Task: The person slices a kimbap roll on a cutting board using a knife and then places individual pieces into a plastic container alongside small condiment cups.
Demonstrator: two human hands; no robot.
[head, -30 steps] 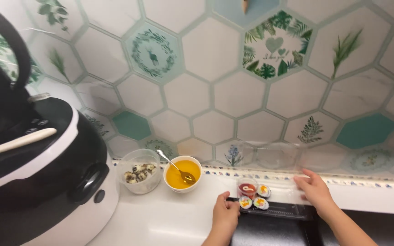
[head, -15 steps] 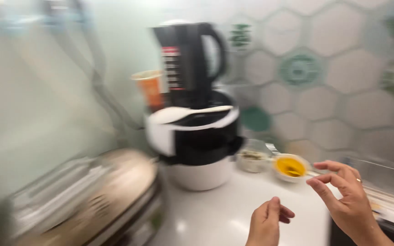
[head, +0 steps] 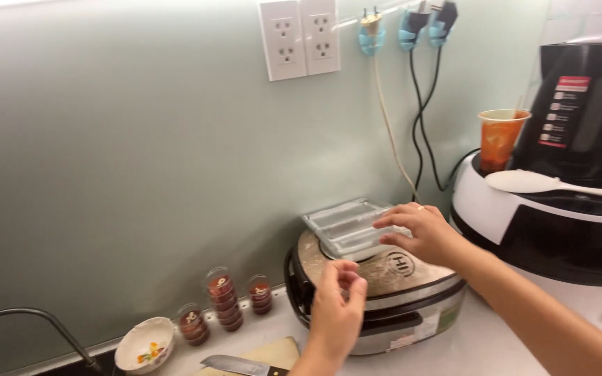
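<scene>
My right hand [head: 423,233] lies flat on the clear plastic lid [head: 346,226] atop the round cooker [head: 377,292], fingers spread, gripping nothing. My left hand [head: 336,313] hovers just before it, fingers loosely curled, empty.

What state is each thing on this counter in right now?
Clear plastic tray: empty, on the round cooker's lid.
Round cooker: lid shut.
Right hand: open, fingers on the tray.
Left hand: fingers curled, holding nothing.
Wall sockets: nothing plugged in.
Sauce cups: stacked, lidded.
Plastic cup: upright, part full.
</scene>
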